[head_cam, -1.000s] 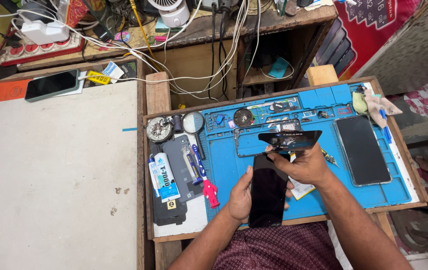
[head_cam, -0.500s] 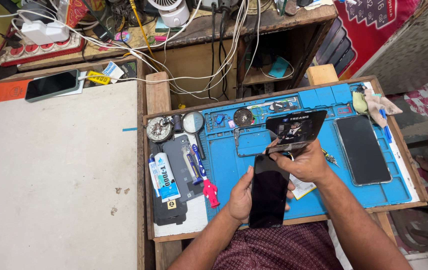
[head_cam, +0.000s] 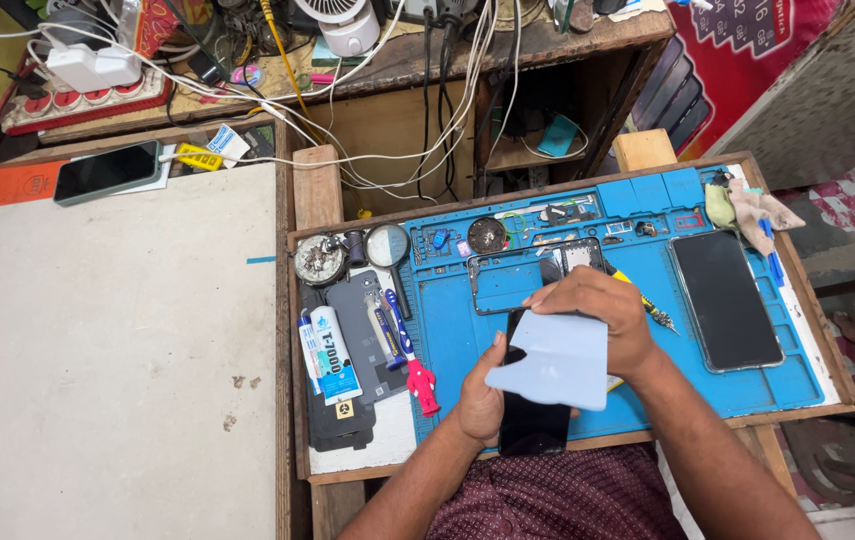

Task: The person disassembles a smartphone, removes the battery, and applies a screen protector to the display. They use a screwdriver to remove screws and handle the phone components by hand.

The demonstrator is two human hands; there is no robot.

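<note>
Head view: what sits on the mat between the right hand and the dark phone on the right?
Head view: a yellow-handled tool pokes out beside the right hand; then bare blue mat to the dark phone.

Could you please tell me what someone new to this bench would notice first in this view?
The bright blue work mat fills the wooden tray, and at its front edge the left hand holds a dark phone while the right hand lays a pale blue sheet over it. A second black phone lies flat to the right, and a tangle of white cables hangs behind the tray.
</note>
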